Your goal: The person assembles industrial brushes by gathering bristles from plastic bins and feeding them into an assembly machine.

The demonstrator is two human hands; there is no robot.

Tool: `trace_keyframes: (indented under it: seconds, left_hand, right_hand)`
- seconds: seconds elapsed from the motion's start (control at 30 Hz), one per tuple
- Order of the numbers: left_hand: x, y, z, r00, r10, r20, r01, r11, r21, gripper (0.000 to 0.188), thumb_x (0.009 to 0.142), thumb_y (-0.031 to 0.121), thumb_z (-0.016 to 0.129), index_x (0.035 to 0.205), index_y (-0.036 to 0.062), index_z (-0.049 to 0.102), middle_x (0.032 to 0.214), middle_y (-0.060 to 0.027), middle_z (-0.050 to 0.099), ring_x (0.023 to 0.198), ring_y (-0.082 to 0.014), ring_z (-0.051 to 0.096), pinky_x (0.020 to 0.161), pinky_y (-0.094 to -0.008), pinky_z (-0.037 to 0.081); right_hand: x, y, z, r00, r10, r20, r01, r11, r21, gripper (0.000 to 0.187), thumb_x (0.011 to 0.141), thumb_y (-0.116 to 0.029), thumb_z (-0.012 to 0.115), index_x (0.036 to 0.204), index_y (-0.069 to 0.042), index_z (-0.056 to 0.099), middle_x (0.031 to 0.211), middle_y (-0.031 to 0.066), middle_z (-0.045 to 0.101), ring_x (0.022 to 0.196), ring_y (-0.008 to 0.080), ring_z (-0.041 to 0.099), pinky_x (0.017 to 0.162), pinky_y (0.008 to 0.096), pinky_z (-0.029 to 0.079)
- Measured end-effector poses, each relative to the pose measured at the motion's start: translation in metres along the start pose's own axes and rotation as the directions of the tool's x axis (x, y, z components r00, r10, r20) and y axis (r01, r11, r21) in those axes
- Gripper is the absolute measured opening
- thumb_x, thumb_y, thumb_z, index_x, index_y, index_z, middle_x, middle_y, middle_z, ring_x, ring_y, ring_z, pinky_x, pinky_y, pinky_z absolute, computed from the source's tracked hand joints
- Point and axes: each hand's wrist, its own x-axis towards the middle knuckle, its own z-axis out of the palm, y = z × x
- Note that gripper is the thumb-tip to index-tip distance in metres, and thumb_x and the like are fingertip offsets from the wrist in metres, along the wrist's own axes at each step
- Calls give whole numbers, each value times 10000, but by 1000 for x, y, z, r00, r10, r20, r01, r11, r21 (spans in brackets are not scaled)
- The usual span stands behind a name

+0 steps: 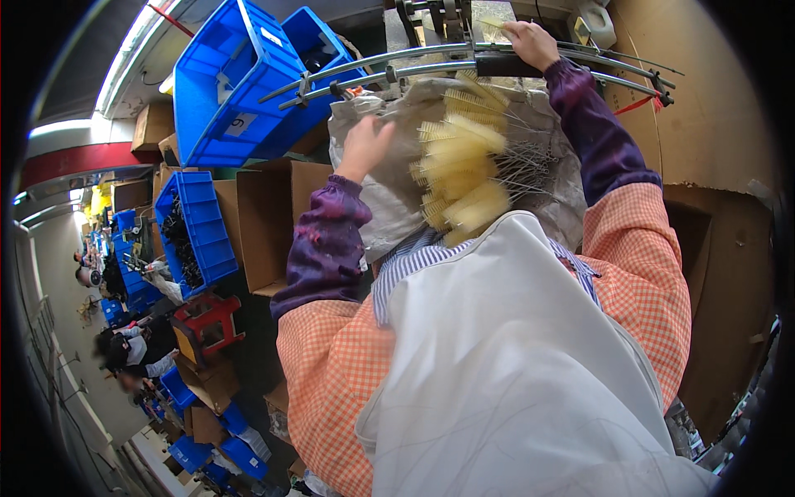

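Observation:
A pile of yellow-bristled wire brushes (464, 157) lies on a pale cloth sack in front of me, with thin metal stems (530, 166) fanned out to the right. My right hand (532, 45) is up at the machine (435, 23), beyond two metal rails (439, 73). Its fingers are closed on a brush, and only a little pale yellow (492, 21) shows past the fingertips. To the left of the pile, my left hand (367, 147) hovers over the sack (377, 186). Its thumb and fingers are apart, with nothing seen in them.
Blue plastic crates (240, 91) stand tilted at the far left, beside an open cardboard box (273, 219). Another blue crate (199, 232) holds dark parts. Large cardboard (687, 99) walls the right side. A red stool (211, 325) and people (128, 348) are farther off left.

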Motion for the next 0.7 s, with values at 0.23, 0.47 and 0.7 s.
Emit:
trace_keyframes:
  seconds: [0.23,0.47,0.7]
  left_hand:
    - [-13,-36,63,850,-386,358,208,870,446,585,820,437,489,1263,69,385,1233,-183,469,1172,-291,433,1003,-537,184]
    - [-26,-32,77,758,-344,554,137,914,381,504,843,387,474,1251,95,422,1228,-135,489,1188,-286,414,1029,-521,140]
    - [-29,-24,79,730,-357,583,84,893,443,469,840,386,482,1212,99,474,1218,-125,500,1175,-280,428,1035,-521,108]
  right_hand:
    - [28,6,26,998,68,-13,-69,991,-110,238,837,-283,476,997,-182,621,936,125,614,887,313,577,747,413,471]
    - [35,26,40,998,-45,-48,45,999,-5,233,842,-260,473,1002,-177,621,942,108,617,888,305,571,761,409,466]
    - [46,32,39,985,-170,-25,158,951,-266,267,838,-233,477,1076,-230,599,1046,-24,590,967,198,525,826,352,430]
